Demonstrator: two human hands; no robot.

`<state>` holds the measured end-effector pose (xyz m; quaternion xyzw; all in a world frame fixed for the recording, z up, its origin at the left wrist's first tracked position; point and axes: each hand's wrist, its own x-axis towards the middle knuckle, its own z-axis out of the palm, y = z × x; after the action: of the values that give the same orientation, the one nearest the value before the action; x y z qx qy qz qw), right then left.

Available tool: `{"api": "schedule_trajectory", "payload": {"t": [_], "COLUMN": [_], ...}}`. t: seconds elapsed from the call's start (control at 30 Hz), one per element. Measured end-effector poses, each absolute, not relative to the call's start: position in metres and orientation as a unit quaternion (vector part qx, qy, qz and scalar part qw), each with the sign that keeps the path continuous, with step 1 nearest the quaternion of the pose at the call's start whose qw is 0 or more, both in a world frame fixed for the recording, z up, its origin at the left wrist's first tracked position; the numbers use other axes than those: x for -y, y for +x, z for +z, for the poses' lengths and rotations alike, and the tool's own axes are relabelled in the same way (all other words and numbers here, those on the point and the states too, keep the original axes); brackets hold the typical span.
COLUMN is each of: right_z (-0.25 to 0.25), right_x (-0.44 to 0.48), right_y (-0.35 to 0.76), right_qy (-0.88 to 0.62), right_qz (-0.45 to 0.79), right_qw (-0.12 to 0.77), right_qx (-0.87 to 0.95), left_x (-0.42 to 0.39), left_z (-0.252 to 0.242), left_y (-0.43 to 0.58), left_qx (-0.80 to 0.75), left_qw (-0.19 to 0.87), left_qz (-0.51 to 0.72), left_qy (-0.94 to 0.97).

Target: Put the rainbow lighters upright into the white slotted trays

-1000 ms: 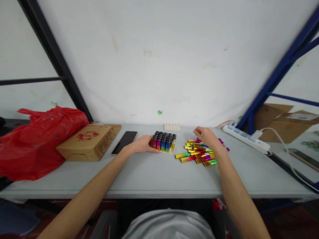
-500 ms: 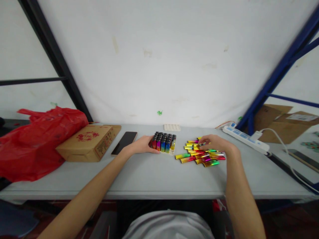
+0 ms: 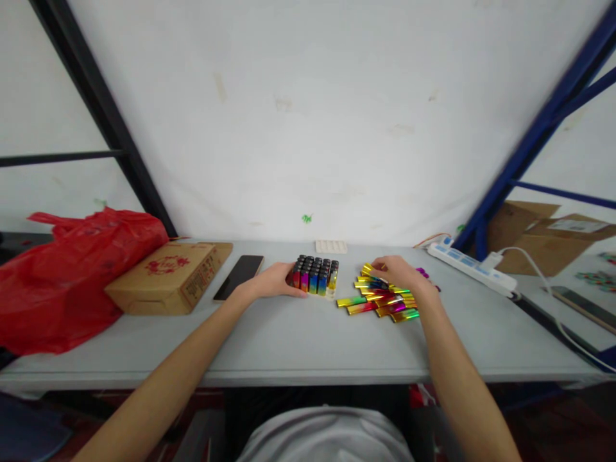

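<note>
The left hand (image 3: 275,282), half open, rests against the block of upright lighters (image 3: 315,277) on the counter (image 3: 298,340). Right of the block, the right hand (image 3: 398,274) curls over the loose lighters (image 3: 380,303); whether it holds one I cannot tell. A careless sweep could scatter them or topple the block.

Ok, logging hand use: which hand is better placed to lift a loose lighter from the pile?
Likely the right hand: it rests on the pile; the left hand touches the upright lighter block.
</note>
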<state>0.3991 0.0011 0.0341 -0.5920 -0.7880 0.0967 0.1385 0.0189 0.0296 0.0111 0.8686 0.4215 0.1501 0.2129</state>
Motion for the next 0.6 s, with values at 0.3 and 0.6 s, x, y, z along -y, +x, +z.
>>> {"api": "schedule_trajectory", "payload": {"t": [0.3, 0.6], "right_z": [0.030, 0.017], "right_x": [-0.005, -0.007], "right_y": [0.376, 0.339], "right_qy": [-0.597, -0.574], "right_qz": [0.028, 0.106], "right_qw": [0.283, 0.419], "right_qx": [0.750, 0.695], "left_x": [-0.029, -0.030], "left_z": [0.013, 0.010], "left_y": [0.019, 0.019], "left_qx": [-0.410, -0.414], "left_qw": [0.208, 0.207], "left_qz": [0.150, 0.149], "left_qy": [0.876, 0.874]}}
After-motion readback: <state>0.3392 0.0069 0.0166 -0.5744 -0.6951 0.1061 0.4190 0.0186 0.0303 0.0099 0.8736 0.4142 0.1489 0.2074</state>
